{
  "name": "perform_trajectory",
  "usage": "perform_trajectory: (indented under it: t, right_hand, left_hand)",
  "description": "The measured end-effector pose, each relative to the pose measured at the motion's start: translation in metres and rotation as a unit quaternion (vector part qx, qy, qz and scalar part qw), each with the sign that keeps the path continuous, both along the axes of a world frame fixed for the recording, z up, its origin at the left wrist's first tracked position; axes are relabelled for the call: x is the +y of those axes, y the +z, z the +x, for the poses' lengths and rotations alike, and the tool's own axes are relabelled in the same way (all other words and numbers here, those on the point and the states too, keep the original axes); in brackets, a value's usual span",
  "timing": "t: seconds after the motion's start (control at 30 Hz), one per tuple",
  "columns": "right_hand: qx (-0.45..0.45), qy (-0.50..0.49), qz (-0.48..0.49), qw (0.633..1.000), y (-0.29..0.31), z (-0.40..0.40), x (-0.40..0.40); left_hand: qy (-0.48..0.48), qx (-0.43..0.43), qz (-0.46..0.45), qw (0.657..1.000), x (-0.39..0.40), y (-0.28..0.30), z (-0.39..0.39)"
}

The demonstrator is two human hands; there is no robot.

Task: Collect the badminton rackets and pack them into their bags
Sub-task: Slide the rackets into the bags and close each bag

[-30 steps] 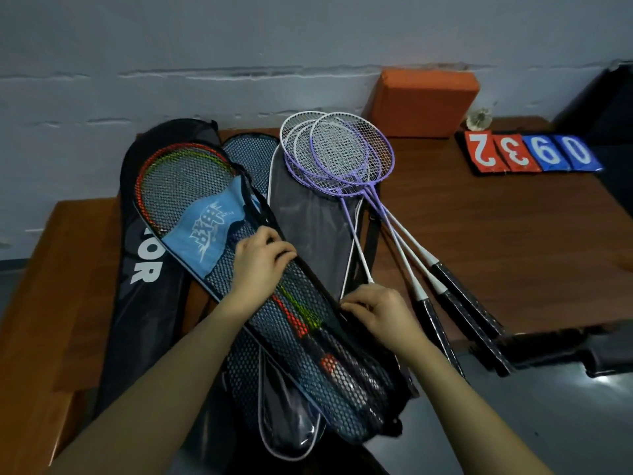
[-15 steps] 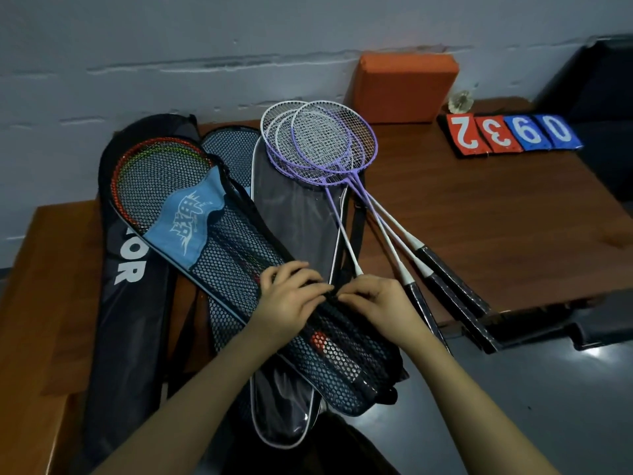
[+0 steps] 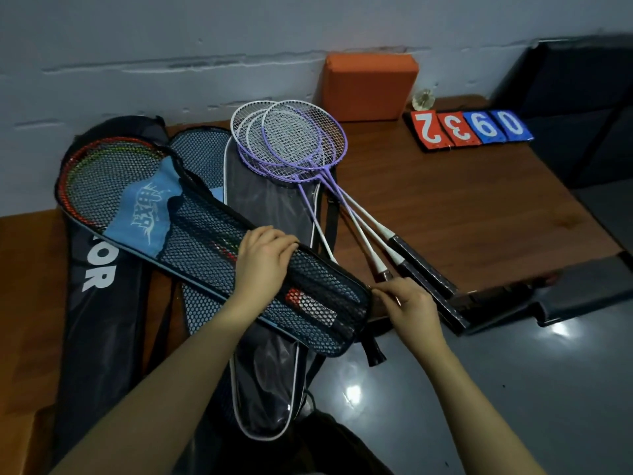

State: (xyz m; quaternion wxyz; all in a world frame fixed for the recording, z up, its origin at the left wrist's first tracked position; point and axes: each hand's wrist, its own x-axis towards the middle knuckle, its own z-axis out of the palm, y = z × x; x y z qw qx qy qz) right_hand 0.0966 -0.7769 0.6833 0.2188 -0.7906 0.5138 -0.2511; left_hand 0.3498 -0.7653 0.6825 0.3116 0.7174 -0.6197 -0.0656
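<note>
A black mesh racket bag (image 3: 191, 231) with a blue patch lies slantwise across the table and holds red and green rackets (image 3: 102, 173). My left hand (image 3: 263, 262) presses down on the bag's handle end. My right hand (image 3: 407, 303) pinches something small at the bag's end corner, apparently the zip pull. Three purple and white rackets (image 3: 291, 138) lie loose beside it, heads on a grey clear-fronted bag (image 3: 270, 214), black grips (image 3: 421, 265) pointing to the table's front edge. A second mesh bag (image 3: 202, 152) and a black bag with white letters (image 3: 99, 279) lie beneath.
An orange block (image 3: 370, 84) leans against the wall at the back. A shuttlecock (image 3: 424, 98) and a row of red and blue number cards (image 3: 472, 128) sit at the back right of the wooden table (image 3: 462, 207). A dark shiny floor (image 3: 479, 389) lies below.
The mesh bag has swung so its handle end points further right. My right hand has moved along the bag's edge to its end corner. My left hand stays pressed on the bag.
</note>
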Motion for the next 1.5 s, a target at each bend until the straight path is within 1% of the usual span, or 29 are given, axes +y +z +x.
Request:
perform_trajectory:
  t: [0.1,0.17,0.23,0.3,0.4,0.47,0.57,0.63,0.7,0.73,0.8,0.87,0.93,1.1,1.2,1.33,1.43,1.5]
  right_hand:
    - [0.011,-0.004,-0.001,1.000,-0.002,0.001,0.003]
    - [0.066,-0.005,-0.003,0.998,-0.007,0.005,0.003]
    - [0.148,-0.016,0.017,0.989,-0.017,0.011,0.004]
    - [0.186,-0.037,0.035,0.981,-0.024,0.019,0.007]
    - [0.161,-0.045,0.027,0.985,-0.030,0.034,0.007]
    - [0.148,-0.005,0.016,0.989,-0.030,0.050,0.003]
    - [0.174,0.055,-0.021,0.983,-0.028,0.080,-0.007]
    - [0.196,0.080,-0.042,0.976,-0.026,0.101,-0.014]
    - [0.213,0.106,-0.041,0.970,-0.023,0.120,-0.020]
    - [0.220,0.118,-0.037,0.968,-0.023,0.128,-0.022]
    - [0.228,0.132,-0.035,0.964,-0.021,0.141,-0.022]
    - [0.237,0.147,-0.068,0.958,-0.022,0.147,-0.018]
    - [0.226,0.158,-0.099,0.956,-0.024,0.145,-0.009]
    - [0.165,0.175,-0.079,0.967,-0.024,0.142,0.009]
    - [0.157,0.187,-0.090,0.966,-0.023,0.145,0.014]
    - [0.115,0.212,-0.074,0.968,-0.016,0.154,0.010]
    - [0.097,0.222,-0.028,0.970,-0.017,0.167,0.010]
    - [0.084,0.224,0.017,0.971,-0.021,0.178,0.013]
  left_hand:
    - [0.018,-0.002,0.012,1.000,-0.008,-0.003,-0.003]
    - [0.022,-0.008,0.048,0.999,-0.010,-0.007,-0.003]
    - [0.014,-0.013,0.086,0.996,-0.008,-0.011,-0.002]
    - [0.021,-0.021,0.098,0.995,0.003,-0.015,-0.004]
    - [0.080,-0.030,0.098,0.992,0.029,-0.018,-0.003]
    - [0.137,-0.009,0.128,0.982,0.048,-0.021,0.000]
    - [0.197,0.017,0.163,0.967,0.071,-0.025,0.011]
    - [0.220,0.020,0.183,0.958,0.082,-0.028,0.019]
    - [0.237,0.032,0.224,0.945,0.089,-0.029,0.026]
    - [0.238,0.050,0.240,0.940,0.091,-0.032,0.030]
    - [0.228,0.112,0.250,0.934,0.091,-0.038,0.035]
    - [0.221,0.163,0.232,0.933,0.089,-0.042,0.036]
    - [0.223,0.193,0.200,0.935,0.086,-0.042,0.034]
    - [0.229,0.304,0.113,0.918,0.082,-0.039,0.032]
    - [0.266,0.309,0.079,0.910,0.085,-0.034,0.039]
    - [0.251,0.286,0.030,0.924,0.106,-0.029,0.052]
    - [0.231,0.282,0.029,0.931,0.121,-0.027,0.064]
    - [0.239,0.283,0.025,0.929,0.124,-0.025,0.068]
